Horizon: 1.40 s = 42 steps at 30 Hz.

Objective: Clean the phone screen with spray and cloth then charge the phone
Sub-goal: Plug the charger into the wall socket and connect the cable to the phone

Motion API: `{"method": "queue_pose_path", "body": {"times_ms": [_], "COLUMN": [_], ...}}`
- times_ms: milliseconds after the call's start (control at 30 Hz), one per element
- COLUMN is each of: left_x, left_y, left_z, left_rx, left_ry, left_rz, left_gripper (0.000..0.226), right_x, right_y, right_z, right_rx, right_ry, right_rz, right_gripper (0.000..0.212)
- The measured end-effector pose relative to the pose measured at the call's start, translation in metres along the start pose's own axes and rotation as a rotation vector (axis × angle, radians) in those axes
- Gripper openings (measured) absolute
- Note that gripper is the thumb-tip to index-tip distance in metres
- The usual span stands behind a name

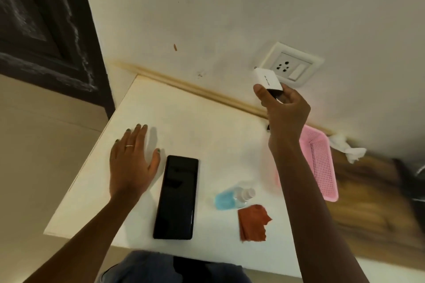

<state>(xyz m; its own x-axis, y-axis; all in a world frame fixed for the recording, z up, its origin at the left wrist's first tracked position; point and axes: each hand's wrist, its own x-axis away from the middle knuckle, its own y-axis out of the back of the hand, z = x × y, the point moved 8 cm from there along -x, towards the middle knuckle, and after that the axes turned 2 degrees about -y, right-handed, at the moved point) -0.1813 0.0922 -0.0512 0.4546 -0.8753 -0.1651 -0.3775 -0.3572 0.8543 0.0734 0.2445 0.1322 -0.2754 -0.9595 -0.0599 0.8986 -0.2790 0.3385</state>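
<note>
Your right hand (284, 108) pinches the small white plastic charger block (266, 79) just below the white wall socket (291, 64); it's light and rigid, so grip its sides. Your left hand (132, 161) lies open on the white bench (207, 133), beside the slippery black glass phone (176, 197).

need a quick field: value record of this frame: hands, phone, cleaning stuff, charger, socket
left hand: flat on the white table, open, just left of the phone
right hand: raised, holding the white charger adapter close to the wall socket
charger state: not yet plugged in; cable not clearly visible
phone: lying flat, screen up and dark, nothing connected
spray bottle: on its side, blue liquid, right of the phone
cloth: rust-orange, crumpled, beside the bottle
pink basket: at the table's right edge, partly behind the right arm
</note>
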Motion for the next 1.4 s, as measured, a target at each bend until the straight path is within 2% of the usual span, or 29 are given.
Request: {"method": "queue_pose_path", "body": {"times_ms": [133,400,900,1400], "left_x": [0.000,-0.003,-0.003,-0.004], "left_y": [0.001,-0.002,0.000,-0.004], "left_z": [0.000,0.003,0.001,0.005], "left_rx": [-0.008,0.005,0.027,0.017], "left_ry": [0.014,0.040,0.057,0.065], "left_rz": [-0.007,-0.002,-0.001,0.002], "left_gripper": [0.060,0.061,0.063,0.059], "right_x": [-0.018,-0.035,-0.038,-0.049], "right_y": [0.007,0.003,0.005,0.007], "right_z": [-0.025,-0.038,-0.039,-0.026], "right_rx": [0.011,-0.068,-0.112,0.101], "right_ry": [-0.076,-0.050,0.010,-0.008], "right_rz": [-0.166,-0.275,-0.351,-0.333], "right_gripper": [0.060,0.060,0.062,0.064]}}
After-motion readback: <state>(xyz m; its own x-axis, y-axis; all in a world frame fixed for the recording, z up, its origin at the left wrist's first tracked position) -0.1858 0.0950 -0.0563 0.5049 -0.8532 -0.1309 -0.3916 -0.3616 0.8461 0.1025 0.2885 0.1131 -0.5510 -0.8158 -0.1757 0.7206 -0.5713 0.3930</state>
